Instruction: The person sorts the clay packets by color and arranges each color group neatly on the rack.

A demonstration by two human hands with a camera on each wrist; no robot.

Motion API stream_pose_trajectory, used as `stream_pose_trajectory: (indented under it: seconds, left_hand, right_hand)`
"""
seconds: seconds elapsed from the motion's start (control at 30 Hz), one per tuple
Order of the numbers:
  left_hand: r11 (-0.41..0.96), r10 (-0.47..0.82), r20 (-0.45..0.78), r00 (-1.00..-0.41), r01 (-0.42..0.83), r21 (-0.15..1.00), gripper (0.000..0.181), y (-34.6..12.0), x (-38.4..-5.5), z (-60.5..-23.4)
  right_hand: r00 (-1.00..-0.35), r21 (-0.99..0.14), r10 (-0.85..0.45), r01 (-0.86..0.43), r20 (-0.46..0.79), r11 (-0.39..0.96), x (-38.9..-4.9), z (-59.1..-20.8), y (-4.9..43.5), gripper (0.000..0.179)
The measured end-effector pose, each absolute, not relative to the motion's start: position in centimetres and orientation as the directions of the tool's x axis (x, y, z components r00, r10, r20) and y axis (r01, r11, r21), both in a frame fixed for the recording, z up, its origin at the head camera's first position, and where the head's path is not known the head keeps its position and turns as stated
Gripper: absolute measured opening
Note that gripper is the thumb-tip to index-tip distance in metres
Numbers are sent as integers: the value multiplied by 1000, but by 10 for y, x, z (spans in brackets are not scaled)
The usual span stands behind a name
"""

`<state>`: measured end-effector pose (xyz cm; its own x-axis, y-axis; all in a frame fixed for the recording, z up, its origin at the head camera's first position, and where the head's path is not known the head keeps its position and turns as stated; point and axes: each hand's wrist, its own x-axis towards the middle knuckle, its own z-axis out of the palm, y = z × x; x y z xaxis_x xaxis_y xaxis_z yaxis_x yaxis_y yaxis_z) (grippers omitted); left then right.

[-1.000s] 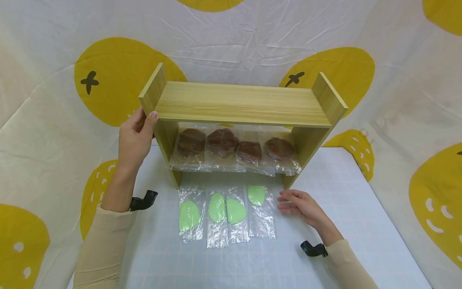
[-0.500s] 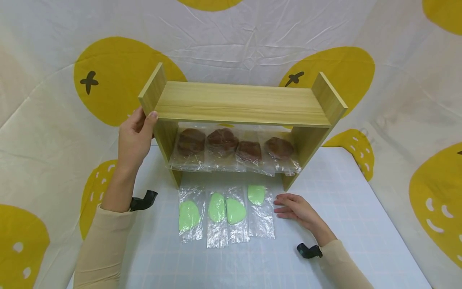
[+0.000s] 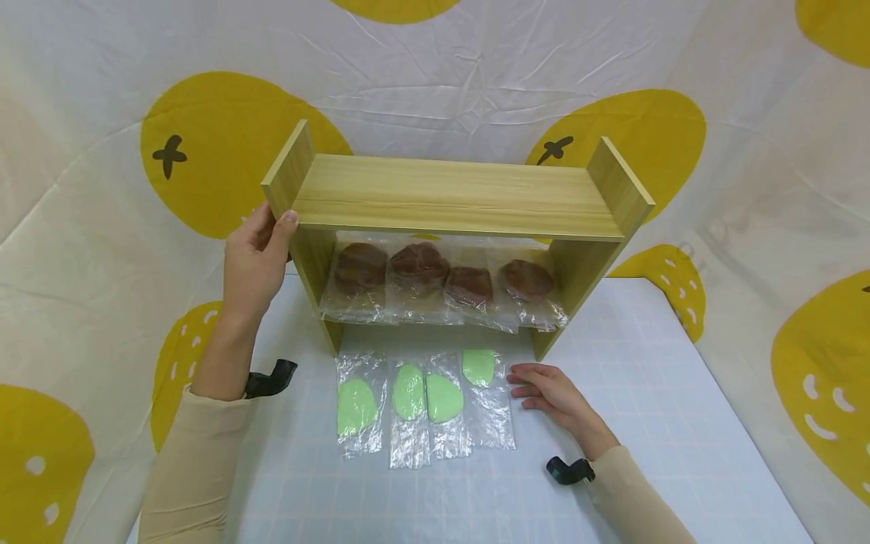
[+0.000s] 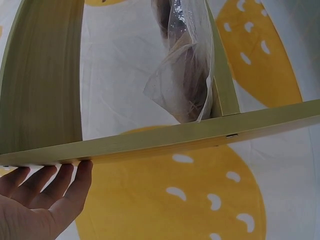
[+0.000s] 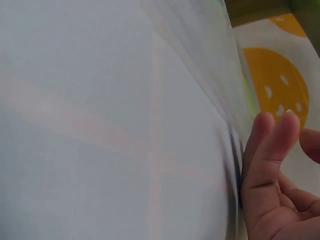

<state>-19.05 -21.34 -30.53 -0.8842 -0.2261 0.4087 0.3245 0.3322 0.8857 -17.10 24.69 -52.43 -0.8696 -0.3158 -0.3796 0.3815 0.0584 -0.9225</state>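
In the head view, my left hand (image 3: 254, 264) holds a light wooden shelf (image 3: 455, 195) by its left side panel, thumb over the front edge. The left wrist view shows the fingers (image 4: 80, 185) against the panel's outer face. Four clear plastic bags with light green flat pieces lie in a row on the table; the rightmost bag (image 3: 491, 415) has its green piece (image 3: 479, 367) near the top. My right hand (image 3: 553, 397) rests beside this bag, fingers loosely bent and fingertips right at its right edge. The right wrist view shows the fingers (image 5: 267, 165) close over the tablecloth.
Several bags with dark brown round pieces (image 3: 419, 268) lie along the lower board inside the shelf. Other green bags (image 3: 356, 408) lie to the left. A white checked cloth covers the table (image 3: 408, 506); a fruit-patterned curtain (image 3: 435, 91) hangs behind.
My right hand has moved left to the rightmost green bag, which has shifted slightly left. The left hand stays on the shelf's side panel.
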Motion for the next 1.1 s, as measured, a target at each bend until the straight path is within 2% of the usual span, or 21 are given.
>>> stream_pose_trajectory:
  seconds: [0.33,0.5,0.6,0.8,1.0,1.1]
  left_hand:
    - [333,-217,424,-879,342,879,46,-213,-189,-306]
    - [331,-221,426,-877,343,879,45,-213,-189,-305]
    - [338,-225,426,-877,340,878,45,-213,-190,-305]
    - [322,-227,413,-882,332,886,45,-214,-191,-306]
    - [312,-228,409,-884,331,890,45,-214,-191,-306]
    - [314,-228,411,-883,333,889,45,-214,-191,-306]
  right_hand:
    - [-880,-909,-242,368,-409,196,-176,-530,233,35]
    - [-906,-910,-203,312,-371,273,-176,-531,227,27]
    - [-915,-916,-217,272,-341,294,-175,-530,223,29]
    - [-911,-945,-295,220,-287,240,-172,-528,218,37]
    - [-880,-945,-344,299,-327,133,-164,-525,216,51]
    - [-870,-938,-352,328,-345,108,-161,-527,215,52]
